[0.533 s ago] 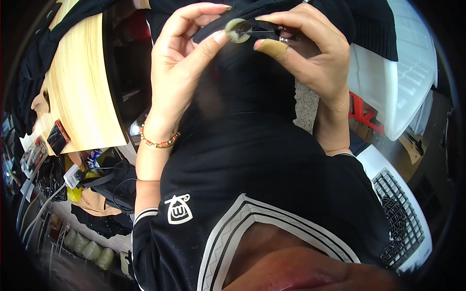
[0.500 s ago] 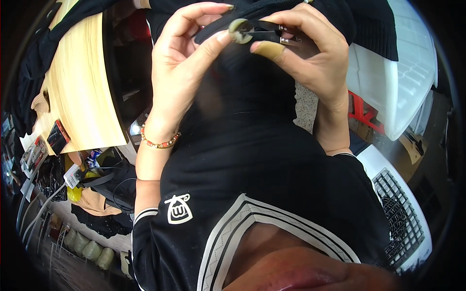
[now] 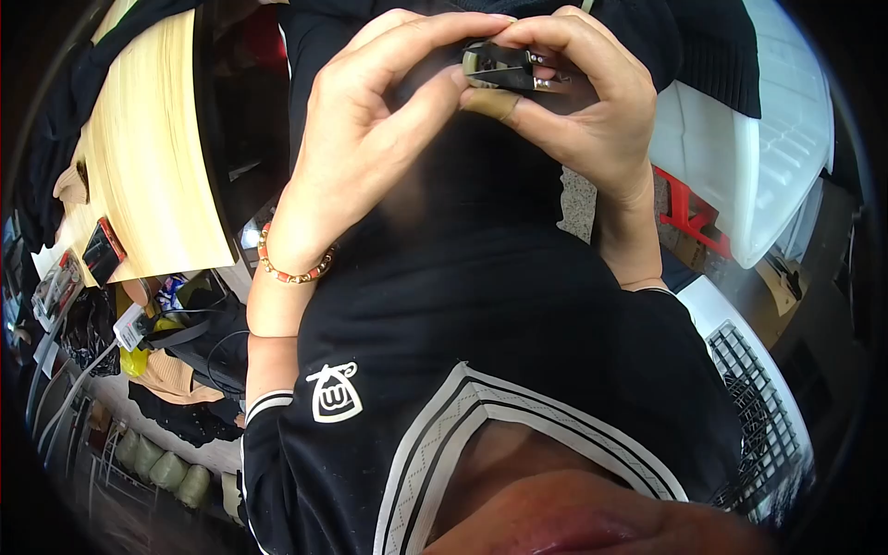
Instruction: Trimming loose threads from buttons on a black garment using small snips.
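Note:
Up at the top middle, my left hand [image 3: 365, 120] is closed, its thumb and fingertips gathered at a round, pale olive button [image 3: 471, 63]. My right hand [image 3: 606, 106], its thumb wrapped in a tan cover, grips small black thread snips [image 3: 509, 76] with silver rivets. The snips' tips point left and meet the button. Fingertips of both hands touch above them. Whether the blades are around a thread cannot be made out. Black cloth [image 3: 629, 32] lies behind my hands, and the button's attachment to it is hidden.
At left stands a pale wooden table [image 3: 157, 157] with a dark phone [image 3: 104, 250] at its near corner. Below it are a white power strip [image 3: 129, 326] and bags. A white plastic bin [image 3: 703, 139] is at right, black ribbed cloth [image 3: 717, 55] over its edge.
My left hand has moved up and right, its fingers now reaching over the snips to my right fingertips. The button has shifted slightly right, closer to the snips.

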`<state>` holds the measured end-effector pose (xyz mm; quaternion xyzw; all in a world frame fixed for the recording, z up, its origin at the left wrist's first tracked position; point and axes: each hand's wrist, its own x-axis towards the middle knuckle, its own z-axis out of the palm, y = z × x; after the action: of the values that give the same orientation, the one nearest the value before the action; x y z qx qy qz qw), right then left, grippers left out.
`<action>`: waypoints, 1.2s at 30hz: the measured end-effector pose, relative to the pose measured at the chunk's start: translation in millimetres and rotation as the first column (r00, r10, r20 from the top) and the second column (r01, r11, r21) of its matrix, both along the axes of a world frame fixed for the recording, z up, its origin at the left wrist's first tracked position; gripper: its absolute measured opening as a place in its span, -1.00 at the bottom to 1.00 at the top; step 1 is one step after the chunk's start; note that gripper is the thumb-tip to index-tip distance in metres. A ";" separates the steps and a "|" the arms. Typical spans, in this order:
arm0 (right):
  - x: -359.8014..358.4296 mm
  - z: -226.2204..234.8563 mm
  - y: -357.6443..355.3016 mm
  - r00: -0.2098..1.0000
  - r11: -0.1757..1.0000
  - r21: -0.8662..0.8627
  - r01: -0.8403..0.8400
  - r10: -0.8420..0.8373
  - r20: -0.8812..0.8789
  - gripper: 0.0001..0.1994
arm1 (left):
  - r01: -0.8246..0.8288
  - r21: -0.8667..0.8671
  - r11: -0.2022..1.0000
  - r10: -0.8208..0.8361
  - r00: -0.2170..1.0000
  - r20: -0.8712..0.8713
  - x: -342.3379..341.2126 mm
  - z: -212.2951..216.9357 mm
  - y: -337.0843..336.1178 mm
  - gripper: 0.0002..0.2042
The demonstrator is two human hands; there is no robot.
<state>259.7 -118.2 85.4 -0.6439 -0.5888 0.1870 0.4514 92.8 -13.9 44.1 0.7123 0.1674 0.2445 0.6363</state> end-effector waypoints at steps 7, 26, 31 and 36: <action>1.9 -3.7 -1.0 1.000 1.000 0.016 -0.003 0.002 0.027 -0.61 | -0.039 0.236 0.971 0.057 0.996 -0.069 -2.7 3.0 4.7 -0.70; 27.6 -43.8 -7.2 0.927 0.910 0.279 -0.306 0.219 0.303 -0.54 | 0.069 -0.225 0.972 0.030 0.913 0.407 23.6 -30.8 11.2 -0.90; 26.0 -44.0 -1.7 0.937 0.904 0.312 -0.292 0.206 0.282 -0.49 | 0.339 -0.187 0.922 0.013 0.456 0.890 40.2 -58.2 9.9 -0.84; 26.9 -48.3 -4.2 0.948 0.911 0.311 -0.271 0.197 0.251 -0.50 | -0.084 -0.215 0.973 0.083 0.996 -0.013 -1.8 12.0 6.8 -0.72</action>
<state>286.6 -122.4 37.1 -0.4965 -0.7305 0.0647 0.4644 91.0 -7.1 56.1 0.6321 0.2239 0.2501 0.6984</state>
